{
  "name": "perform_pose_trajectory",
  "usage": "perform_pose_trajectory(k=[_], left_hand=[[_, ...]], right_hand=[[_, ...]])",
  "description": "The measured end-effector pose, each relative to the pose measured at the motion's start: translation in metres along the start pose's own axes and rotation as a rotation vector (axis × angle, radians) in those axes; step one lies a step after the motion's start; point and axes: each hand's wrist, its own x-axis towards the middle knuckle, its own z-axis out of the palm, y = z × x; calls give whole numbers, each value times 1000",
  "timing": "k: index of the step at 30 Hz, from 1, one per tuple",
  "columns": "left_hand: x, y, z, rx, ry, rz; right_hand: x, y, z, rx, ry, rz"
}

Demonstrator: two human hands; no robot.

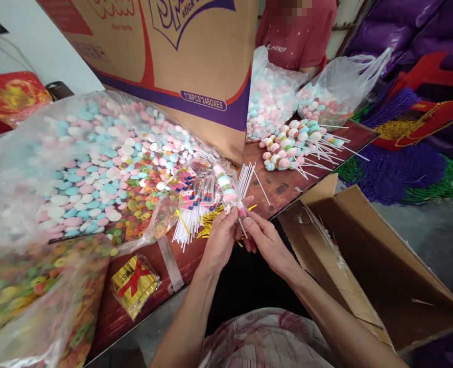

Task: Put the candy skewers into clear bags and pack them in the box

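Observation:
My left hand (pixel 220 236) and my right hand (pixel 262 236) meet just in front of the table edge. Both pinch the lower end of a candy skewer in a clear wrapper (pixel 228 186), which points up and away from me with pastel sweets stacked on its stick. Right behind it lie empty clear wrappers with printed tops (pixel 193 191), white sticks (pixel 186 225) and yellow twist ties (pixel 209 221). A big open plastic bag of pink, blue and white sweets (pixel 96 153) spreads to the left.
Finished candy skewers (pixel 291 145) lie in a heap at the far right of the brown table (pixel 283 186). A large printed carton (pixel 180 56) stands behind. An open cardboard box (pixel 367 260) sits at my right. A person in red sits across. A ring-candy bag (pixel 23 296) lies near left.

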Motion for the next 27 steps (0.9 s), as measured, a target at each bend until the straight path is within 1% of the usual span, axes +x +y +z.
perform_pose_trajectory(k=[2,4,5,7,9,11,12,14,16,17,18,19,21,23,25,27], left_hand=[[-3,-2,1,69,26,44],[-8,-1,2,126,51,125],[-10,0,2,121,48,145],[-17,6,1,31,27,130],[-23,14,-1,-88,40,104],[-29,22,-7,-156,104,125],[-31,25,-10,-172,142,149],[-37,32,-20,-193,218,204],[-43,39,-32,-206,303,295],[-46,43,-40,-208,352,352],[-50,46,-48,-204,407,411],[-54,50,-56,-199,466,463],[-61,56,-72,-189,574,518],[-67,59,-83,-188,624,494],[-70,60,-89,-201,623,442],[-71,58,-90,-221,608,399]], right_hand=[[4,-2,4,165,34,38],[5,-2,12,276,98,26],[5,-2,17,310,122,13],[4,-3,26,341,139,-2],[2,-5,34,347,115,11],[3,-7,41,316,43,33],[4,-8,44,269,-13,36],[10,-8,50,69,-177,-10],[17,-9,58,-306,-338,-137],[21,-10,64,-532,-385,-210],[25,-11,70,-755,-390,-277],[29,-11,78,-955,-352,-329],[38,-10,95,-1242,-229,-374],[45,-7,113,-1394,-159,-366],[50,-1,126,-1467,-182,-340],[52,5,135,-1501,-207,-302]])
